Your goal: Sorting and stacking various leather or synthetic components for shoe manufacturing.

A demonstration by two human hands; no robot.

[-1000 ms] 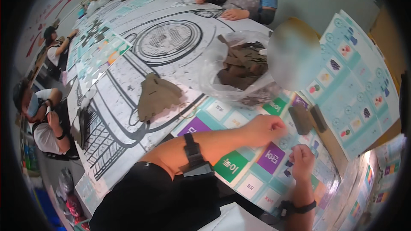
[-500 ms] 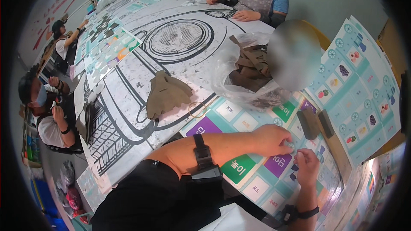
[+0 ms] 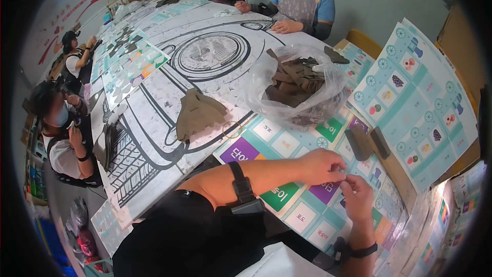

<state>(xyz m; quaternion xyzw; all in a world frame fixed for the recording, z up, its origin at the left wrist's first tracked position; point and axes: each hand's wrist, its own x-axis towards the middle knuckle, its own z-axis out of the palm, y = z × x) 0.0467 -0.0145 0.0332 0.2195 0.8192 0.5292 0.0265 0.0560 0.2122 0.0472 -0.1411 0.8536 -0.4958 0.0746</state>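
Observation:
Over the printed picture sheet (image 3: 287,146), my left hand (image 3: 323,168) reaches in with its fingers curled and pressed together. My right hand (image 3: 357,197) meets it at the fingertips, thumb and fingers in a pinch. Whatever lies between them, if anything, is too small to make out. Just beyond my hands are two dark grey-brown blocks (image 3: 359,143), one of them against a wooden strip (image 3: 394,169). A clear plastic bag (image 3: 320,105) holds a heap of brown fabric-like strips (image 3: 294,82). To its left lies a fanned stack of brown pieces (image 3: 200,115) with scalloped edges.
An upright printed board (image 3: 417,102) stands along the right side. A thin tan ring (image 3: 232,130) rests near the brown stack. Co-workers sit at the far side and along the left of the long table (image 3: 154,138). More dark pieces (image 3: 106,146) lie at its left edge.
My right hand has moved left and up, so its fingertips now meet my left hand's. A blurred round patch over the bag's right side is gone. The view has shifted slightly.

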